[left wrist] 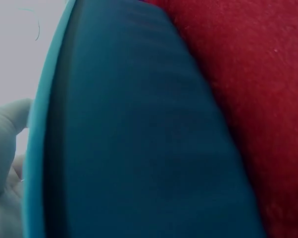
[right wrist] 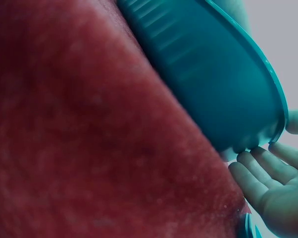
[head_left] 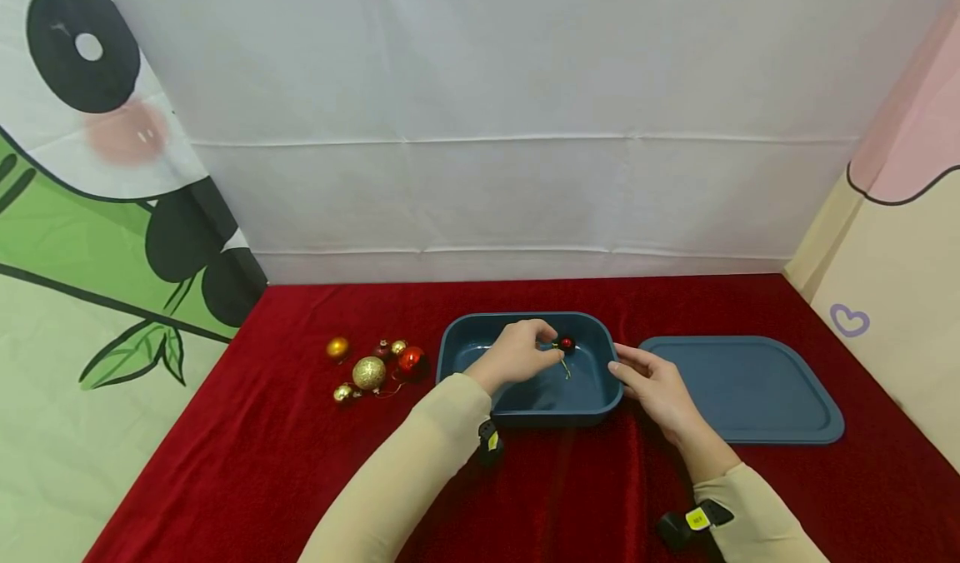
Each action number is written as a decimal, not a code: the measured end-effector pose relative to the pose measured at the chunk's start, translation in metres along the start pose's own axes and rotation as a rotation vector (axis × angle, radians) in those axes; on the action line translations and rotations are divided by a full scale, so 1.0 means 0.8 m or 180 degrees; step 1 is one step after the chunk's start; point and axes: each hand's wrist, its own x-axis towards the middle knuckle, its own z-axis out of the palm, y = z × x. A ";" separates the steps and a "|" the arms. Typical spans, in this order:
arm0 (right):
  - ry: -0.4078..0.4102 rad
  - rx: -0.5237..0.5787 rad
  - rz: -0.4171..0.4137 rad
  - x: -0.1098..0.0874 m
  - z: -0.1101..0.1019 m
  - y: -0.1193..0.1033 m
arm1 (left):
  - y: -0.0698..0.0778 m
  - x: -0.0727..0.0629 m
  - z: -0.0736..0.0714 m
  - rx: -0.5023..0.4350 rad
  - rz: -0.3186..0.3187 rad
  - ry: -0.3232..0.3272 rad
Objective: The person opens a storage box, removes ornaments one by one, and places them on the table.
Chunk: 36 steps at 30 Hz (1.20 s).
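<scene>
A blue plastic box [head_left: 573, 420] stands on the red cloth. My left hand [head_left: 517, 351] reaches over its near side, thumb and fingers pinched at a small dark red bauble [head_left: 567, 344]. A thin gold-green cord [head_left: 566, 370] hangs below these fingertips, inside the box. In the left wrist view the box wall [left wrist: 139, 124] hides most of that hand. My right hand [head_left: 660, 392] holds the box's right end: its thumb lies at the rim, and the fingers [right wrist: 273, 166] press against the outside wall in the right wrist view.
Left of the box lies a loose group of baubles: a glittery gold one [head_left: 369, 373], a shiny red one [head_left: 412, 361], and several smaller ones. A gold bauble [head_left: 337, 348] sits apart. The flat blue lid [head_left: 750, 392] lies on the right. A white cloth backdrop [head_left: 510, 196] rises behind.
</scene>
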 end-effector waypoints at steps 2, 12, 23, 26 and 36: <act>-0.0008 0.0021 0.0006 0.000 0.000 0.001 | 0.003 0.003 0.003 -0.0024 -0.0037 -0.0013; -0.0029 0.0087 0.0021 0.001 0.002 -0.001 | 0.010 0.018 0.015 0.0005 -0.0150 -0.0045; -0.0036 0.0090 0.0019 0.001 0.003 -0.002 | 0.007 0.033 0.024 0.0188 -0.0120 -0.0111; -0.0034 0.0079 0.0038 0.001 0.002 -0.002 | 0.007 0.036 0.026 0.0294 -0.0123 -0.0194; 0.0003 0.0065 0.0082 0.002 0.001 -0.001 | 0.013 0.038 0.029 0.0691 -0.0098 -0.0365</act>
